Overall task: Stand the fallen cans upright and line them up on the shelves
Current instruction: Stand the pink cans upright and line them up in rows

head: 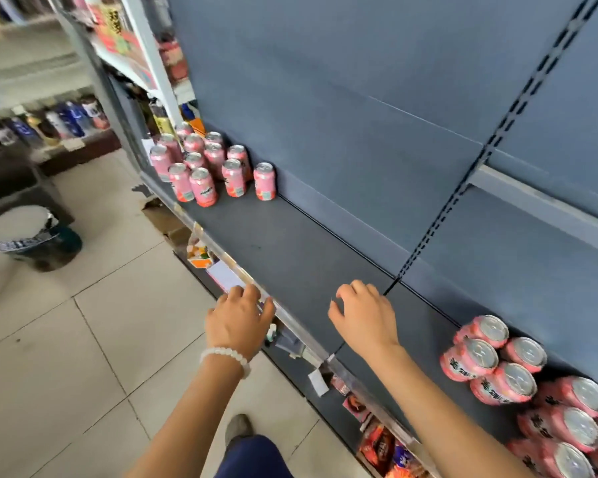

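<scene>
Both hands empty. Left hand (237, 319) low centre of the frame, fingers loosely spread over the front rail (292, 320) of the shelf (290, 250); touching it or just above, hard to tell. Right hand (365, 313) just right of it, over the bare dark shelf board, fingers relaxed and slightly curled, gripping nothing. Fallen cans (497, 370) piled at the lower right of the frame, lying on their sides with silver tops turned toward the camera and long axes running roughly front to back across the shelf, stacked on one another and continuing past the frame's right edge. Upright cans (204, 167) grouped at the upper left, far end of the same shelf, well apart from the pile. Bare board between the two groups. Pile to the right of both hands and clearly nearer the right one, so probably a right-hand reach first: sideways toward the top can (485, 331), wrapping round its body and tipping it up onto its base.
</scene>
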